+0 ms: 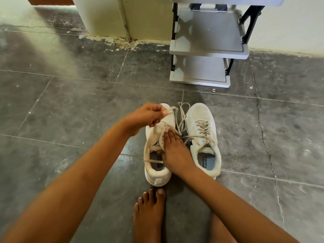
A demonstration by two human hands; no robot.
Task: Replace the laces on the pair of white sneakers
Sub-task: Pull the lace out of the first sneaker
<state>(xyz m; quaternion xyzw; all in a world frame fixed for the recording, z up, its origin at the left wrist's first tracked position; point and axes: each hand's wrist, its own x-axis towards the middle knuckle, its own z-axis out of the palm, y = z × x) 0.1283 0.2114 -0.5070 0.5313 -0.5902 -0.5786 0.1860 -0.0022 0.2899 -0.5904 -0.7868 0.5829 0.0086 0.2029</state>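
Note:
Two white sneakers stand side by side on the dark tiled floor, toes pointing away from me. On the left sneaker (157,165) the lace (181,118) is mostly loose and trails between the shoes. My left hand (146,115) pinches a strand of that lace above the toe. My right hand (172,151) grips the eyelet side of the left sneaker, fingers on top and thumb inside the opening. The right sneaker (204,137) is fully laced with its lace ends lying loose.
A grey plastic shoe rack (208,50) with black brackets stands against the wall beyond the sneakers. My bare foot (149,211) rests on the floor just behind the left sneaker. A wall corner (112,23) juts out at the back left.

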